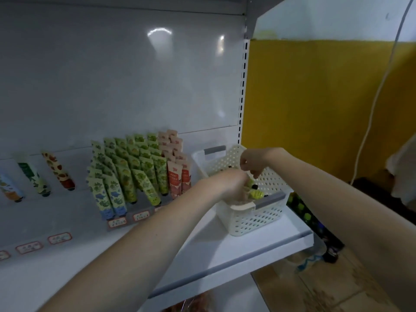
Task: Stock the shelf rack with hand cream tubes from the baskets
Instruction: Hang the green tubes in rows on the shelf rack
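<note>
A white perforated basket (258,218) with grey handles stands on the shelf's right end. Yellow-green hand cream tubes (256,194) lie inside it. My left hand (231,184) reaches down into the basket among the tubes, fingers curled and partly hidden; whether it grips one is unclear. My right hand (253,164) hovers over the basket with fingers bent downward and nothing seen in them. On the tiered rack (126,218) stand rows of green, blue and pink tubes (135,172).
Three single tubes (59,171) lean against the rack further left, with price labels (59,238) in front. The white shelf (225,251) ends just right of the basket. Beyond are a yellow wall (315,104), a hanging white cable (371,113) and dark items on the floor.
</note>
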